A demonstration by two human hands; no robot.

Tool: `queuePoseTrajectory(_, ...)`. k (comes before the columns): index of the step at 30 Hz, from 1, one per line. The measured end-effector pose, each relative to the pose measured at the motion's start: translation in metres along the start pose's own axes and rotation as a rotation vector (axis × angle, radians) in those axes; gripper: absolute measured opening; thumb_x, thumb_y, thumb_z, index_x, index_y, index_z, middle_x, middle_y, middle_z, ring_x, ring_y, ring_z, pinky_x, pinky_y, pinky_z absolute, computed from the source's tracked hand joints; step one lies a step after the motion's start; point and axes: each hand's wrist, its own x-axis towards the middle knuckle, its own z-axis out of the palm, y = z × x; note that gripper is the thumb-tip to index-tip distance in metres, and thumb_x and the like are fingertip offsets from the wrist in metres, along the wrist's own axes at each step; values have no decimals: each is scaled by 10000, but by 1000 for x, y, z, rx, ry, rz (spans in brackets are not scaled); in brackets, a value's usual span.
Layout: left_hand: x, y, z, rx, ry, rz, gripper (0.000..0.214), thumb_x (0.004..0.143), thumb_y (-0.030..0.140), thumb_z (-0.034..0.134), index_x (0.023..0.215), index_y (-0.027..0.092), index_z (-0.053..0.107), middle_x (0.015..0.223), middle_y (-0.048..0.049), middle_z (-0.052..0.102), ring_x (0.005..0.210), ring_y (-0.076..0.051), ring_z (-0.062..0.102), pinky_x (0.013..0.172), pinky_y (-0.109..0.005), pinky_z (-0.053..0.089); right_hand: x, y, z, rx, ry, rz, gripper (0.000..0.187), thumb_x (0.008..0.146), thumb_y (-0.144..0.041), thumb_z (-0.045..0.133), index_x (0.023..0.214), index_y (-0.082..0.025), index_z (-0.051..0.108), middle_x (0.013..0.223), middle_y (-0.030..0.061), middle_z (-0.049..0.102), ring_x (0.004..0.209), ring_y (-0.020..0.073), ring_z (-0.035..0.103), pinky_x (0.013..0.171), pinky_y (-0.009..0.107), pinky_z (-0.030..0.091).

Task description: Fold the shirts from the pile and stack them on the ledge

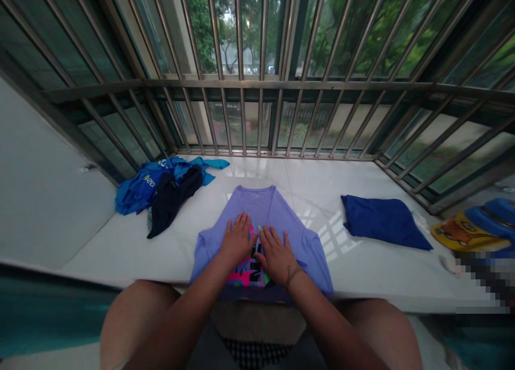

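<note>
A purple long-sleeved shirt [257, 198] lies spread on the white ledge, its neckline toward the window and its lower edge at the ledge's front. Bright pink, green and black print shows on its front, partly covered by my hands. My left hand [240, 238] rests flat on the shirt's left half, fingers stretched toward the neckline. Beside it, my right hand [277, 254] lies flat on the printed area with fingers apart; a thin bracelet circles that wrist. Both sleeves angle down at the sides. Neither hand grips the cloth.
Crumpled blue and black clothes [171, 185] lie at the left of the white ledge [309, 177]. A folded dark blue cloth [384, 221] sits at the right, near a yellow and blue item [475, 228] with an animal picture. Metal bars [249, 84] line the window behind.
</note>
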Motion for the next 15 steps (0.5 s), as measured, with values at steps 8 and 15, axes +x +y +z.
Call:
queuePoseTrajectory(8, 72, -52, -53, -134, -11, -76, 457, 1110, 273, 437, 1476, 160, 687, 1481, -168, 719, 1368, -266, 677, 1203, -374, 477, 35, 28, -67, 27, 156, 88, 531, 1174, -402, 338, 1604, -197, 575, 1553, 159, 655, 1433, 270, 603, 1255, 446, 413)
queuePoseTrajectory(15, 179, -94, -70, -137, 8, -275, 359, 1048, 363, 595, 1253, 165, 813, 1283, -169, 802, 1231, -298, 731, 1048, -347, 548, 147, 97, -112, 3, 141, 334, 393, 1117, -276, 481, 1381, -135, 736, 1347, 166, 762, 1256, 242, 704, 1080, 306, 493)
